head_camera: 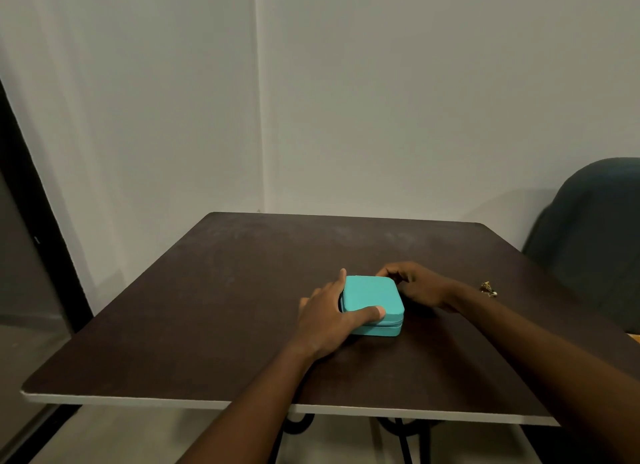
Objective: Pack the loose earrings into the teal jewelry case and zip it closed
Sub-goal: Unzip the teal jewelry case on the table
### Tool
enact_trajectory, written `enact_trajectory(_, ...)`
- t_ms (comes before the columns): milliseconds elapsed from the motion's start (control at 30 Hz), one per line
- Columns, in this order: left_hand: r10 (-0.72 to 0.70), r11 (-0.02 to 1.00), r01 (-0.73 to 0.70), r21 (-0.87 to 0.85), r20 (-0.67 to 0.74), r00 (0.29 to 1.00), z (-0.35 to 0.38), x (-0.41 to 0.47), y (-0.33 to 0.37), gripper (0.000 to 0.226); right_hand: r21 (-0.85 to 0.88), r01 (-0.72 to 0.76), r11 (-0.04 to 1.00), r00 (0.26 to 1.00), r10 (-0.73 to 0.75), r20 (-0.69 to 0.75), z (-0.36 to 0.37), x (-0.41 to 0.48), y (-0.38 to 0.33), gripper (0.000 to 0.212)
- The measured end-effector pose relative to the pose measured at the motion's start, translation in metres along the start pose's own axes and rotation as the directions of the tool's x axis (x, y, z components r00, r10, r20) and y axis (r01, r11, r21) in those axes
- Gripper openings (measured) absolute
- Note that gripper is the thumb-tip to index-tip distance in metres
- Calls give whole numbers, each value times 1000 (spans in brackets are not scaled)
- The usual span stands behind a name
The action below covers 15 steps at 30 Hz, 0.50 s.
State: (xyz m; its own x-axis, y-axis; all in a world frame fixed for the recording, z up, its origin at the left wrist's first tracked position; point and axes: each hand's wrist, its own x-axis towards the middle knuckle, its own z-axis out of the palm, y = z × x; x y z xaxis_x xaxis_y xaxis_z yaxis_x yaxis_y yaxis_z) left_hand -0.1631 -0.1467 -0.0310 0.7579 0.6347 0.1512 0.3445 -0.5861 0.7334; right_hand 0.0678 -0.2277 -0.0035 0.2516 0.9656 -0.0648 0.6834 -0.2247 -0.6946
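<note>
A square teal jewelry case (372, 295) lies with its lid down in the middle of the dark brown table (214, 308). My left hand (329, 320) holds its left side, thumb lying across the front of the lid and index finger along the far left corner. My right hand (414, 285) is at the case's far right corner with its fingers pinched together there; what they pinch is too small to make out. Loose gold earrings (487, 288) lie on the table to the right, just beyond my right forearm.
A dark upholstered chair (592, 235) stands at the table's right side. A plain wall runs behind the table, and a dark door frame (31, 200) is on the left. The table's white front edge (138, 400) is near me.
</note>
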Motion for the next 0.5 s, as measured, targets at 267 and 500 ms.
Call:
enact_trajectory(267,-2,1000,2,5,0,1000,-1,-1,1,104,3,-49,999,997,48,53,-1,5,-1,36)
enact_trajectory(500,-6,1000,6,9,12,1000,-1,0,0,105,24,-31,999,999,30,45,-5,8,1,29)
